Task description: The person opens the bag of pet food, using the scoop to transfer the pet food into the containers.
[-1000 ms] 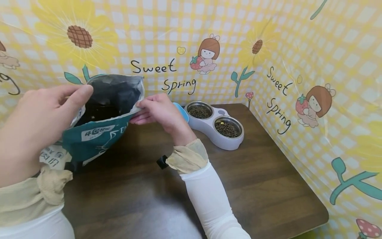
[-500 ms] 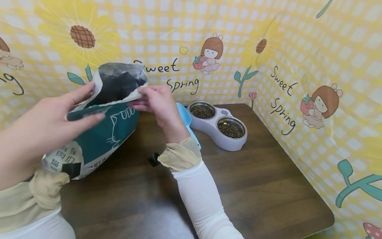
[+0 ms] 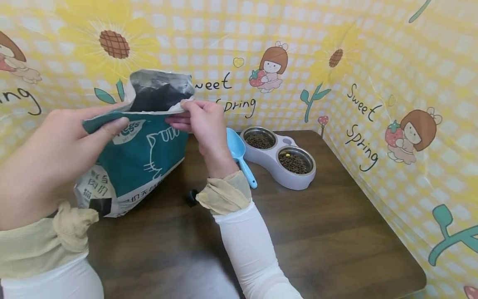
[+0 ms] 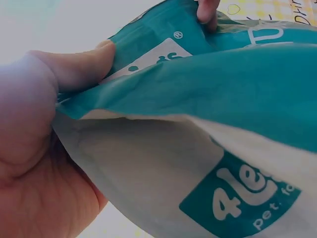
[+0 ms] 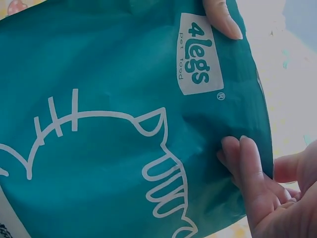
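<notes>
A teal and white pet food bag [image 3: 138, 153] stands upright on the table at the left, its torn silver-lined mouth gaping toward the back. My left hand [image 3: 63, 149] grips the bag's left top corner, thumb on the front face and fingers behind. At the right end of the rim, my right hand [image 3: 209, 133] pinches the edge between thumb and fingers. Close up in the right wrist view, those fingers [image 5: 250, 173] lie along the teal front, below the "4Legs pet food" label. The left wrist view shows the left thumb [image 4: 84, 64] pressing the folded corner.
A light blue scoop [image 3: 237, 151] lies right of my right hand. Beside it stands a pale double pet feeder [image 3: 261, 158] with two steel bowls of brown kibble. A small black object [image 3: 191, 198] sits near the right wrist. Patterned cloth walls border the wooden table [image 3: 317, 241].
The bag has gone from tilted with its mouth toward me to upright, its rim rising and narrowing. My right hand has moved up with the rim, uncovering the blue scoop.
</notes>
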Tool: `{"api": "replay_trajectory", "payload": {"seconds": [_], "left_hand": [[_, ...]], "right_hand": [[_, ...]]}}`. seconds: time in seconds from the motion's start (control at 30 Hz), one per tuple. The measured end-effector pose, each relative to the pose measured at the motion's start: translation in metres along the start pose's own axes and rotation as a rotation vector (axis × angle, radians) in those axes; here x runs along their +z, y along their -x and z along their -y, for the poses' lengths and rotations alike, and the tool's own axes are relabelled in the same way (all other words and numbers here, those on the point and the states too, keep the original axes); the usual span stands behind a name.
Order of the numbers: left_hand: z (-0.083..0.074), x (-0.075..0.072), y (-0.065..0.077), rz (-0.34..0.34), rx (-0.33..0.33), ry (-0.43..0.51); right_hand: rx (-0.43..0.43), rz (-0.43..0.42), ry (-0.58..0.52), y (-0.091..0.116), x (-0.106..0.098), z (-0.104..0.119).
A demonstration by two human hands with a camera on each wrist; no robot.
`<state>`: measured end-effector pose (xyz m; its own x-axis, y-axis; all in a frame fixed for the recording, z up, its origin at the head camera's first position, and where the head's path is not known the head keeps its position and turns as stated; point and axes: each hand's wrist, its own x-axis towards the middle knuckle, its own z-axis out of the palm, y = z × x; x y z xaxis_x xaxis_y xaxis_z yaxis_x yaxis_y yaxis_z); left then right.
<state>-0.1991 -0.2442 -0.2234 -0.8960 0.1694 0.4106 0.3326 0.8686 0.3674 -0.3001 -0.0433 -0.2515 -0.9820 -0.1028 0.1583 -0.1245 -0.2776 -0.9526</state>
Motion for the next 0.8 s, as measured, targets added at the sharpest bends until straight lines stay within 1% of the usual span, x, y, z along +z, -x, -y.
{"api": "replay_trajectory", "payload": {"seconds": [0.1,0.23,0.27,0.33,0.4,0.5,0.57,0.63,0.67,0.73,0.8], "left_hand": [[0.002,0.000,-0.003,-0.016,-0.009,0.034],[0.007,0.000,-0.006,-0.038,-0.037,0.016],[0.009,-0.001,-0.006,-0.034,-0.051,0.016],[0.013,-0.001,-0.008,-0.047,-0.065,0.013],[0.017,-0.003,-0.009,-0.051,-0.089,0.036],[0.022,-0.004,-0.011,-0.057,-0.100,0.038],[0.024,-0.003,-0.011,-0.046,-0.116,0.055],[0.024,-0.003,-0.011,-0.027,-0.162,0.082],[0.024,-0.002,-0.010,-0.023,-0.191,0.103],[0.025,-0.001,-0.010,-0.023,-0.258,0.145],[0.026,-0.001,-0.010,-0.037,-0.299,0.161]], "right_hand": [[-0.013,-0.010,0.033,0.000,0.000,0.001],[-0.024,0.005,0.094,0.000,0.003,0.002],[-0.033,0.019,0.103,0.000,0.004,0.003],[-0.045,0.048,0.114,0.003,0.006,0.005],[-0.056,0.087,0.110,0.006,0.008,0.008],[-0.048,0.130,0.091,0.010,0.010,0.013],[-0.042,0.142,0.096,0.011,0.009,0.014],[-0.041,0.156,0.117,0.011,0.008,0.012],[-0.051,0.163,0.145,0.010,0.008,0.011],[-0.087,0.173,0.220,0.006,0.006,0.005],[-0.128,0.180,0.283,0.002,0.005,-0.001]]}}
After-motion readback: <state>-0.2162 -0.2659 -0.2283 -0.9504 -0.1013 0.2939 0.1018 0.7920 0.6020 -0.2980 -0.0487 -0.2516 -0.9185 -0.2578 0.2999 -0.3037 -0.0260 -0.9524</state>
